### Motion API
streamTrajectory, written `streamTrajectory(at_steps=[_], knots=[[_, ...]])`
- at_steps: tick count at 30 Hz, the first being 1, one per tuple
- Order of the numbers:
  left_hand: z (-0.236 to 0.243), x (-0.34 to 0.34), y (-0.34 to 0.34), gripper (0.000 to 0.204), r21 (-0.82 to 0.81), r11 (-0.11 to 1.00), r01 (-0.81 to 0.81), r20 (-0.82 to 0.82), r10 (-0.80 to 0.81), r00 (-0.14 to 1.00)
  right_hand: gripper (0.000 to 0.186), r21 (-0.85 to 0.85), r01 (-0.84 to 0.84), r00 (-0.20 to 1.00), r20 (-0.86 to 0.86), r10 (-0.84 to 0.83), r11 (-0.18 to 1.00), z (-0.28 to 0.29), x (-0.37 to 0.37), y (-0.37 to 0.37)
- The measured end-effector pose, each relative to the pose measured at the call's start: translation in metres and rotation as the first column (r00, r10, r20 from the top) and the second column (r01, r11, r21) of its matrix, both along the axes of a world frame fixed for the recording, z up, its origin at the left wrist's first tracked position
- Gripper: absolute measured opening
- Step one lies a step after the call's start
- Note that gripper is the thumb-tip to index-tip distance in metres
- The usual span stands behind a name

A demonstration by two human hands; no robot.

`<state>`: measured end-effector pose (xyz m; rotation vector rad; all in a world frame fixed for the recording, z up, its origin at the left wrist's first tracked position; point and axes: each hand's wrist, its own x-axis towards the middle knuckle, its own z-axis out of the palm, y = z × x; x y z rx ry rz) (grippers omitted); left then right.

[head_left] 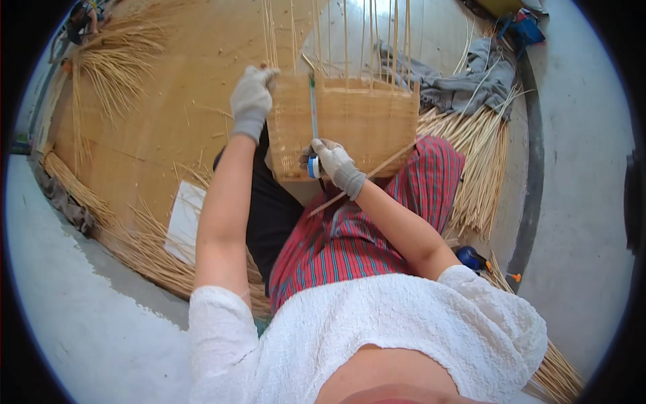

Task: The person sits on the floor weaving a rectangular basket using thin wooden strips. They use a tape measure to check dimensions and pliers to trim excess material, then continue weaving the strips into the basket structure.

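Note:
A woven cane basket [367, 124] stands upright across my lap, with long bare stakes [346, 47] rising from its rim. My gloved right hand [330, 158] grips a blue-and-white tape measure [313, 166] low on the basket's front, and the metal blade [313, 108] runs up the weave to the rim. My gloved left hand [252, 101] is at the basket's upper left corner, fingers curled; what they hold, if anything, is hard to make out. A loose cane strip [363, 175] slants across the lower right of the basket and my lap.
Cane bundles lie on the left [114, 67] and right [478, 175]. A grey cloth [471, 87] rests behind the right bundle, near a blue object [525, 27]. A white sheet [182, 222] is beside my left leg. A person [81, 23] is at the far left.

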<state>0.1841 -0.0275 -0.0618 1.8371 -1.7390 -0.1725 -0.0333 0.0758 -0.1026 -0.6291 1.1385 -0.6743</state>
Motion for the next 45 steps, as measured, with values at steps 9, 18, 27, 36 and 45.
streamTrajectory(at_steps=[9, 18, 27, 36, 45], knots=[[-0.003, 0.004, -0.034, 0.022, 0.123, 0.987, -0.107, -0.007, 0.108, 0.994, 0.038, -0.087, -0.38, 0.877, -0.349, 0.329, 0.921, -0.069, -0.029, 0.072], [0.004, -0.002, -0.025, 0.022, 0.054, 0.993, -0.104, 0.046, 0.102, 0.994, 0.039, -0.009, -0.393, 0.808, -0.48, 0.34, 0.92, -0.084, -0.025, 0.069], [-0.014, 0.004, -0.03, 0.016, -0.218, 0.976, 0.021, 0.021, -0.017, 1.0, 0.042, 0.029, -0.396, 0.788, -0.502, 0.356, 0.918, -0.072, -0.026, 0.071], [0.034, -0.042, -0.034, 0.063, 0.252, 0.966, 0.059, 0.342, -0.146, 0.928, 0.037, -0.01, -0.356, 0.933, -0.054, 0.355, 0.934, -0.044, -0.029, 0.074], [0.03, -0.059, -0.02, 0.085, 0.332, 0.941, 0.06, 0.382, -0.192, 0.904, 0.038, -0.113, -0.38, 0.872, -0.376, 0.314, 0.918, -0.042, -0.041, 0.078]])
